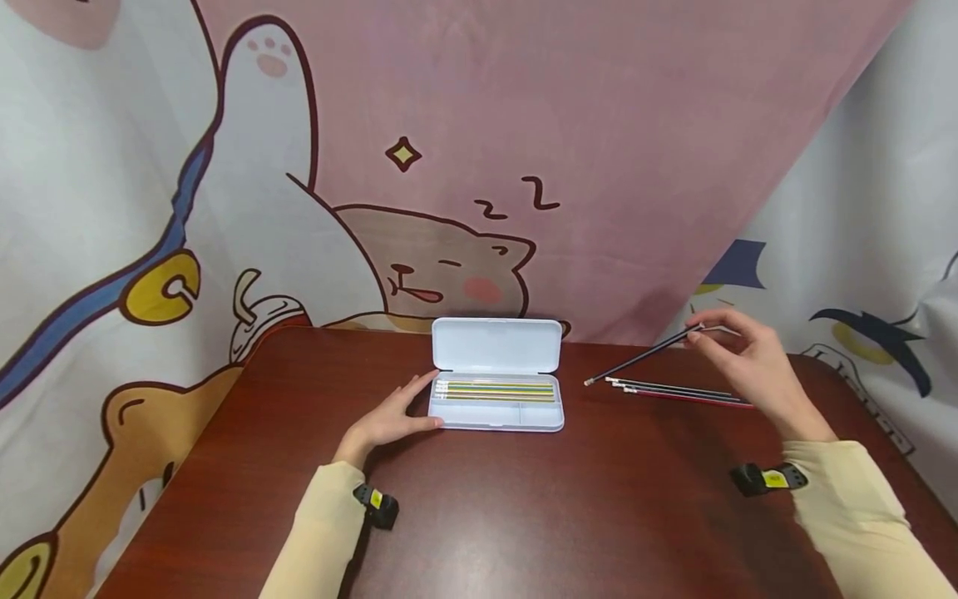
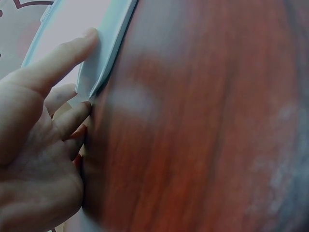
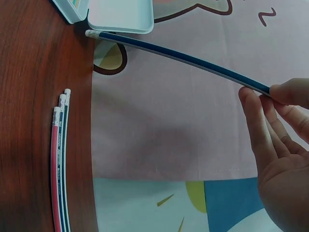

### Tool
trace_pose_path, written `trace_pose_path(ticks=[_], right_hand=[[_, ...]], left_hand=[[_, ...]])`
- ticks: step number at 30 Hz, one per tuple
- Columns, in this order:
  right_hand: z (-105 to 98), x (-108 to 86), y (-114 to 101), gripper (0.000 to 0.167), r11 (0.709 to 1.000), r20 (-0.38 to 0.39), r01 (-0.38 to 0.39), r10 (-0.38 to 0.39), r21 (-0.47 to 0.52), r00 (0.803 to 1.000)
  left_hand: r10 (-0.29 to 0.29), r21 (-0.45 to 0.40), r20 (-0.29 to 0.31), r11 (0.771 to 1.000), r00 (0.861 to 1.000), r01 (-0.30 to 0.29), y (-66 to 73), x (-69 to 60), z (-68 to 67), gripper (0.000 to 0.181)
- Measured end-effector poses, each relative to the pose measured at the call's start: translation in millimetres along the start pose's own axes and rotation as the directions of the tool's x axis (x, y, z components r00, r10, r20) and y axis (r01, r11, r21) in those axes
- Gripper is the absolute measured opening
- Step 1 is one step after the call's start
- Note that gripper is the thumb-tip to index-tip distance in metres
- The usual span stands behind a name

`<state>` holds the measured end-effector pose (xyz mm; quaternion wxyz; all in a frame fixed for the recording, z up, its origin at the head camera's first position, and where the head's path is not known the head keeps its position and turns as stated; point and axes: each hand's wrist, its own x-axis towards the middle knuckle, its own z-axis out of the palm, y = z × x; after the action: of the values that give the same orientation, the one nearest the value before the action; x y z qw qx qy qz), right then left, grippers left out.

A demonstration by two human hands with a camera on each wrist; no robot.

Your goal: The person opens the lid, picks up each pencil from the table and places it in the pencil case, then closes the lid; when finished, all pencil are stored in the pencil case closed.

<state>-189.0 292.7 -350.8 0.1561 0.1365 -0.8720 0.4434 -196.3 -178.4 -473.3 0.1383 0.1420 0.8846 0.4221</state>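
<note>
The right hand (image 1: 758, 368) pinches a dark pencil (image 1: 644, 355) between its fingers, toward three o'clock from the white case (image 1: 479, 413); the left hand (image 1: 385, 423), fingers spread apart, touches the case at nine o'clock.

Dark pencil (image 3: 186, 59) tilted in right fingers (image 3: 257, 121); white case (image 1: 476, 414) open.

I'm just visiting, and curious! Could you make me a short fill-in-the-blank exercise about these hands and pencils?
1. The right hand pinches a dark blue pencil whose lower end carries a white ____.
2. On the table, ____ pencils lie to the right of the pencil case.
3. In the head view, the lowest of those pencils is coloured ____.
4. In that view, the left hand touches the case's ____ end.

Missing words: eraser; three; red; left.
</note>
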Motion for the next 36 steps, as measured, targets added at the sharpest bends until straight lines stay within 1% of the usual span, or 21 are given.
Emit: trace_pose_path(ticks=[5,9,12,17,26,30,32,33,36], right_hand=[[-3,-1.8,4,0.022,0.999,-0.02,-0.018,0.019,0.046,1.0],[0,-2.0,7,0.021,0.994,-0.014,-0.003,0.004,0.105,1.0],[7,-1.9,8,0.02,0.987,0.006,0.009,-0.01,0.162,1.0],[20,-3.4,9,0.019,0.964,0.028,0.008,-0.016,0.266,0.999],[47,-7.5,11,0.022,0.945,0.02,0.02,-0.028,0.327,0.999],[61,-9.6,13,0.023,0.914,-0.004,0.008,-0.007,0.406,1.0],[68,-11.0,15,0.023,0.882,-0.017,-0.003,0.012,0.472,1.0],[72,-12.0,16,0.023,0.86,-0.024,-0.012,0.029,0.509,0.999],[85,-15.5,20,0.023,0.818,-0.05,-0.034,0.076,0.574,0.996]], left_hand=[[0.009,0.02,-0.004,1.0,1.0,-0.009,-0.9,0.5,-0.4,0.085],[0.009,0.021,-0.004,1.0,1.0,-0.009,-0.8,0.5,-1.1,0.085],[0.012,0.02,-0.005,1.0,1.0,-0.012,-0.4,0.5,-1.8,0.085],[0.016,0.025,-0.003,1.0,1.0,-0.016,-0.2,0.2,-2.6,0.086],[0.01,0.016,-0.004,1.0,1.0,-0.009,1.0,-1.2,-2.1,0.085],[0.008,0.018,-0.004,1.0,1.0,-0.008,1.0,-1.3,-2.0,0.085],[0.009,0.024,-0.005,1.0,1.0,-0.009,0.9,-1.1,-1.8,0.085],[0.007,0.024,-0.004,1.0,1.0,-0.007,0.9,-1.0,-1.6,0.085],[0.0,0.027,0.0,1.0,1.0,0.0,0.8,-0.3,-0.6,0.085]])
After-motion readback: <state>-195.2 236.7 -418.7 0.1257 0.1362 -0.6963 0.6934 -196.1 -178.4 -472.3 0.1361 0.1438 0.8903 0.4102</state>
